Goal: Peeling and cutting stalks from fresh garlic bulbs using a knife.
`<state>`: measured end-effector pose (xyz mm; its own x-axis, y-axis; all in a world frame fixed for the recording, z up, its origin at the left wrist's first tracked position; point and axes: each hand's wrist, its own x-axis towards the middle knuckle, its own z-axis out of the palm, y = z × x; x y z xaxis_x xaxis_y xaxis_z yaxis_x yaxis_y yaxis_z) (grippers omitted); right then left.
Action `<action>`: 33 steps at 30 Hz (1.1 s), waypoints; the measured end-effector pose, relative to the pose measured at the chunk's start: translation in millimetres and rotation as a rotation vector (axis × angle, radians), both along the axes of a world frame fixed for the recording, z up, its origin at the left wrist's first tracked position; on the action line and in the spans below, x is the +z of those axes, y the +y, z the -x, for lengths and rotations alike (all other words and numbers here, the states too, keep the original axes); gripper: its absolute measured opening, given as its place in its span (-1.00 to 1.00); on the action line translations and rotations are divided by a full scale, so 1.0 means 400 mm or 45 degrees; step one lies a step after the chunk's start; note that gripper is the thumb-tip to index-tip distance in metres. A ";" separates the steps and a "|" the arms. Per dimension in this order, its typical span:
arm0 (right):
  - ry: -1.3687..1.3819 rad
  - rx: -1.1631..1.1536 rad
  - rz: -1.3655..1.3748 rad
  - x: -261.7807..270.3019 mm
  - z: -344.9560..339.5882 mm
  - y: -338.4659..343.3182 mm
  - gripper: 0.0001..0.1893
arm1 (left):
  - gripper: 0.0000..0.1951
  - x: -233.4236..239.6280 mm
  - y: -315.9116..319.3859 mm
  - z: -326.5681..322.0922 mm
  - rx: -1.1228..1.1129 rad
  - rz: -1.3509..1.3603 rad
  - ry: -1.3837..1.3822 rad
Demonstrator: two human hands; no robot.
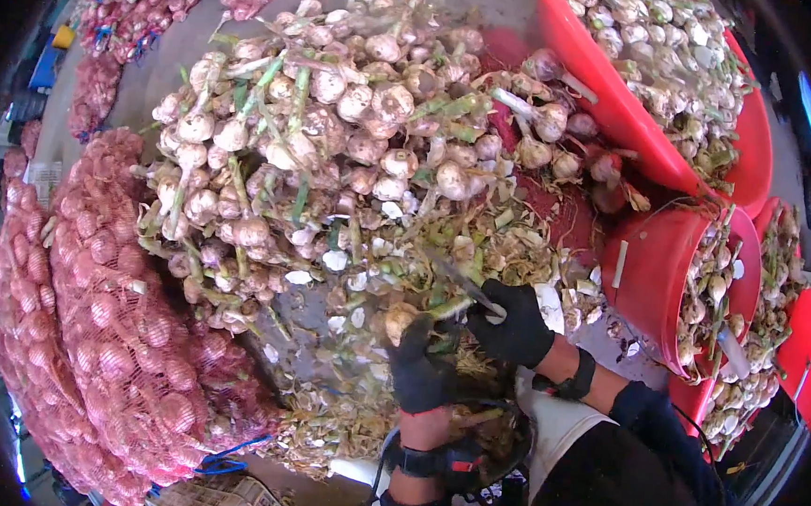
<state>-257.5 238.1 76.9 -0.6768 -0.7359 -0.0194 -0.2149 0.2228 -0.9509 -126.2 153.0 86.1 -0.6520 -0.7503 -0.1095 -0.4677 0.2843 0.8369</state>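
Note:
My left hand [420,367], in a black glove, grips a garlic bulb [398,321] with its green stem pointing right. Close on its right, my right hand [513,322], also gloved in black, is closed around a knife; the knife's blade [450,269] points up and left, over the stem. Beyond both hands lies a large heap of garlic bulbs [329,128] with stems and roots on. Cut stems and dry leaf scraps [361,377] lie under and around my hands. The glove hides part of the knife's handle.
Red mesh sacks full of garlic [119,317] stand at the left. At the right, a large red plastic basin [598,118] and a smaller red bucket [650,284] hold garlic. A pale plastic crate [219,501] is at the bottom left.

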 end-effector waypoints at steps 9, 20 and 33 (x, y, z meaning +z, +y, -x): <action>0.186 -0.032 -0.280 -0.061 0.031 0.027 -0.89 | -0.62 0.017 -0.140 -0.180 -1.038 -0.416 -0.168; -0.140 -0.188 -0.275 -0.046 0.031 0.020 -0.79 | -0.52 -0.210 -0.334 0.285 -0.344 1.054 -0.336; -0.090 -0.132 -0.415 -0.049 0.040 0.035 -0.82 | -0.32 -0.250 -0.267 0.309 -0.268 0.671 -0.390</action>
